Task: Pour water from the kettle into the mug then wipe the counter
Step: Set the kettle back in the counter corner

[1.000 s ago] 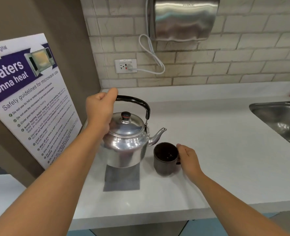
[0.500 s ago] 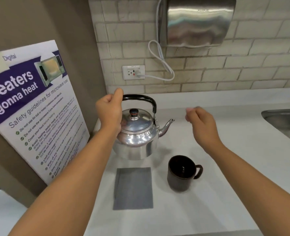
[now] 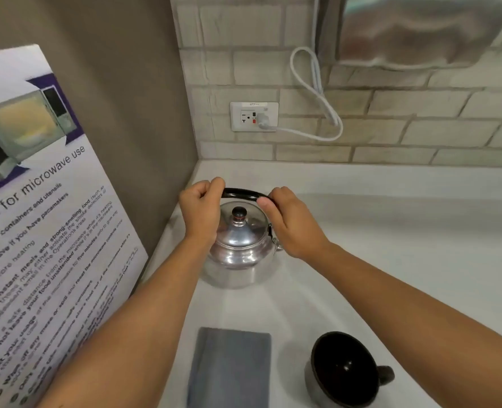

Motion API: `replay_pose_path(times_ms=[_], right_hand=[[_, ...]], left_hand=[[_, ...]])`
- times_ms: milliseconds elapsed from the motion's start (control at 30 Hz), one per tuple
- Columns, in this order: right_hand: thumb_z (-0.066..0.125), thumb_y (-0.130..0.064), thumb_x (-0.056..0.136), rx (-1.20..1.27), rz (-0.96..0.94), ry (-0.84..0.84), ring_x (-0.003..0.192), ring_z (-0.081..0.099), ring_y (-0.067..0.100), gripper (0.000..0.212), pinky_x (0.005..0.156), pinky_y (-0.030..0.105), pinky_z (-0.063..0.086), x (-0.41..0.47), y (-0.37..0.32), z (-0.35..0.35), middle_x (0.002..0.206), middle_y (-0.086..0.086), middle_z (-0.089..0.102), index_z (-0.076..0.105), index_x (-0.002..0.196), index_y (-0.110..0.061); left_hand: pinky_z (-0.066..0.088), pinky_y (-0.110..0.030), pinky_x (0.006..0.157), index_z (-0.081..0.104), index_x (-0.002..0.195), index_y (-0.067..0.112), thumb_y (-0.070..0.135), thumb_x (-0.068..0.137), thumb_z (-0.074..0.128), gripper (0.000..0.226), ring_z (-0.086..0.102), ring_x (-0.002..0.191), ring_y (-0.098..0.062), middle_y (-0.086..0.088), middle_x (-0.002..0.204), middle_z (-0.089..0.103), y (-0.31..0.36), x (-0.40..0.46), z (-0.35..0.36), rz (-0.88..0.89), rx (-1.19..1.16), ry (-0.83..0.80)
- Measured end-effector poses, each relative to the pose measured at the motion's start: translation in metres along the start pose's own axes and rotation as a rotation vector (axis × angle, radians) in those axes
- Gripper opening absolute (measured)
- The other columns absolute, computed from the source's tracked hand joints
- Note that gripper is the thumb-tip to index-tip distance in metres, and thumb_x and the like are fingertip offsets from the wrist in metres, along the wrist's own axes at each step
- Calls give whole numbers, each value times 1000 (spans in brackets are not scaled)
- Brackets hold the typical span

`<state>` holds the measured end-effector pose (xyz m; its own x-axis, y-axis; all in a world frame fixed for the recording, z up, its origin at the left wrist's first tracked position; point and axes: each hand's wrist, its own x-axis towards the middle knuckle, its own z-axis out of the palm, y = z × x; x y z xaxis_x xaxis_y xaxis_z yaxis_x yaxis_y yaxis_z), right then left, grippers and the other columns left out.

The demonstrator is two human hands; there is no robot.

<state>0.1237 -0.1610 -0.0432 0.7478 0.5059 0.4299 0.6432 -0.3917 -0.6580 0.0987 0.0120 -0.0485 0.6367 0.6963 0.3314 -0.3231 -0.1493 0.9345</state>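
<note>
A shiny metal kettle (image 3: 239,251) with a black handle stands on the white counter (image 3: 391,245) near the back left corner. My left hand (image 3: 201,210) is closed around the left end of the handle. My right hand (image 3: 291,222) grips the right end and hides the spout. A dark mug (image 3: 344,369) stands in front of the kettle, at the lower right, its handle pointing right. A folded grey cloth (image 3: 229,369) lies flat to the left of the mug.
A microwave safety poster (image 3: 38,219) leans against the left wall. On the brick wall behind are a power socket (image 3: 254,116) with a white cable (image 3: 314,92) and a steel hand dryer (image 3: 420,28) above it.
The kettle has gone from above the mug to the back of the counter. My right hand let go of the mug and took hold of the kettle handle. The view has moved closer.
</note>
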Motion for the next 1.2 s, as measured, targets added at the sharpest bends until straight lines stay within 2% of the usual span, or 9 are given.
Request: replay_pose_path(times_ms=[200, 367, 467, 533, 667, 767, 867, 1000, 1200], right_hand=[[35, -43, 97, -24, -39, -108, 68, 46, 13, 31, 63, 27, 37, 17, 24, 23, 79, -1, 47, 44, 81, -19], [30, -52, 94, -36, -55, -89, 67, 48, 16, 41, 61, 29, 39, 22, 30, 30, 78, 0, 49, 46, 82, -16], [32, -49, 96, -32, -29, -73, 64, 49, 16, 41, 58, 28, 39, 26, 31, 33, 74, -1, 50, 47, 81, -14], [33, -48, 96, -37, -3, -57, 60, 49, 12, 40, 55, 26, 36, 29, 32, 34, 69, -4, 49, 47, 79, -14], [32, -48, 97, -99, 62, -22, 53, 45, 14, 40, 51, 31, 33, 37, 36, 38, 58, -8, 45, 44, 76, -16], [28, -53, 96, -190, 140, 0, 51, 44, 21, 43, 48, 33, 28, 43, 40, 43, 53, -5, 43, 39, 74, -18], [25, -56, 95, -266, 196, -7, 52, 47, 26, 46, 48, 33, 30, 49, 46, 47, 54, -1, 46, 41, 80, -16], [26, -53, 97, -295, 250, -48, 54, 48, 26, 42, 46, 32, 29, 57, 53, 49, 56, 0, 47, 42, 85, -16], [34, -48, 97, -227, 398, -196, 63, 50, 25, 45, 52, 32, 29, 65, 63, 52, 60, 0, 49, 39, 61, -21]], left_hand=[[22, -24, 45, 32, 48, 12, 27, 66, 59, 35, 23, 51, -9, 11, 48, 22, -34, 11, -8, -34, 33, 34], [23, -25, 46, 32, 46, 24, 30, 69, 60, 38, 24, 50, -11, 11, 47, 24, -40, 10, -9, -64, 30, 44], [28, -25, 48, 30, 44, 25, 42, 78, 66, 52, 28, 47, -11, 13, 45, 25, -40, 11, -8, -102, 38, 23], [33, -30, 51, 29, 47, 24, 61, 81, 64, 61, 31, 47, -15, 10, 45, 26, -39, 13, -9, -151, 69, -22], [34, -20, 50, 34, 52, 29, 82, 78, 44, 60, 36, 47, -4, 15, 46, 35, -42, 20, -16, -40, 294, -146], [37, -31, 55, 35, 60, 25, 79, 83, 38, 58, 39, 51, -7, 16, 48, 43, -48, 31, -20, 21, 508, -198], [36, -32, 53, 39, 62, 23, 76, 87, 34, 59, 46, 55, -15, 8, 54, 48, -53, 39, -19, 31, 689, -226], [31, -29, 49, 43, 67, 24, 73, 89, 35, 54, 51, 58, -15, 4, 61, 55, -59, 44, -17, 11, 843, -281], [32, -29, 50, 49, 64, 21, 69, 89, 43, 55, 54, 62, -19, 1, 64, 56, -67, 54, -15, -112, 973, -395]])
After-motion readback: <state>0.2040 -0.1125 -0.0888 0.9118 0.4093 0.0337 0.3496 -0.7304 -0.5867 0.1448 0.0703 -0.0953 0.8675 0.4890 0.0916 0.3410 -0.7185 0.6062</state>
